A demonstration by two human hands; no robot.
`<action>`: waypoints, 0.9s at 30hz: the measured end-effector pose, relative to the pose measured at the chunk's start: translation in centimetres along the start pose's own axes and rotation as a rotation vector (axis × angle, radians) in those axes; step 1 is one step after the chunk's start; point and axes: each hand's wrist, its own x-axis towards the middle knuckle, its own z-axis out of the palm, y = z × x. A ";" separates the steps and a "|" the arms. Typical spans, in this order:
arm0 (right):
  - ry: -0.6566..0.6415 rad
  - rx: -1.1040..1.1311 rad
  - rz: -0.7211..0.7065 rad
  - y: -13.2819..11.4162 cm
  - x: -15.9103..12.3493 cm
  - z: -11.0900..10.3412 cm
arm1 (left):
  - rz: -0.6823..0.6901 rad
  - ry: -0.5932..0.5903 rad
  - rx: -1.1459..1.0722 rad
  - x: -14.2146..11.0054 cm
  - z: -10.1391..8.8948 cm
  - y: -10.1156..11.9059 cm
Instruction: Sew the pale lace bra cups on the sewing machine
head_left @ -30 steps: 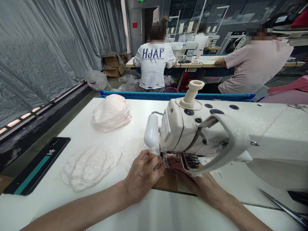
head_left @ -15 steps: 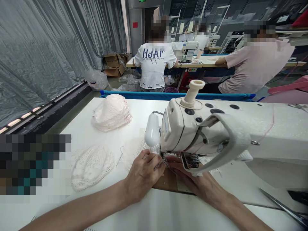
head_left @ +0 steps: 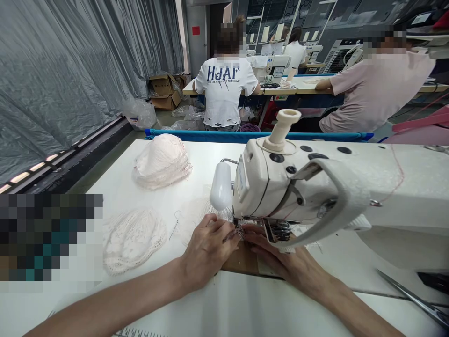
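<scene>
A white sewing machine (head_left: 250,180) stands before me, and a piece of white lace (head_left: 206,209) lies under its head. Left of the needle area, my left hand (head_left: 210,248) is closed, its fingers bent and pinching the lace edge. My right hand (head_left: 280,257) reaches in from the right, partly behind the machine's curved guard (head_left: 336,201). Its fingers are stretched out and lie against the lace by the presser foot, fingertips close to those of my left hand. The needle and the stitching point are hidden.
On the white table (head_left: 168,295) lie a lace piece (head_left: 135,241) at left and stacked pale cups (head_left: 161,161) behind it. Scissors (head_left: 410,296) rest at right. People sit at machines beyond a blue cloth edge (head_left: 196,135).
The view has tipped slightly, so the scene sits a little higher. Both hands stay at the lace, with hardly any shift visible.
</scene>
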 end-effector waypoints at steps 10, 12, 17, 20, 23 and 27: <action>0.012 -0.027 0.020 -0.2 0.2 0.1 | -0.018 -0.002 -0.001 0.1 0.1 0.1; 0.009 -0.046 0.027 -0.3 0.2 0.2 | -0.021 -0.013 -0.005 0.0 0.1 0.1; 0.125 -0.132 0.005 -0.6 0.0 0.1 | -0.023 -0.015 -0.006 0.0 0.2 0.0; 0.183 -0.153 -0.038 -1.1 0.1 0.0 | -0.019 0.009 -0.016 0.0 0.2 0.0; 0.115 -0.113 -0.091 -1.7 0.3 -0.1 | -0.019 0.002 -0.004 0.2 0.2 0.0; 0.046 -0.122 -0.092 -2.2 0.5 -0.3 | -0.001 -0.030 -0.001 0.1 0.0 -0.1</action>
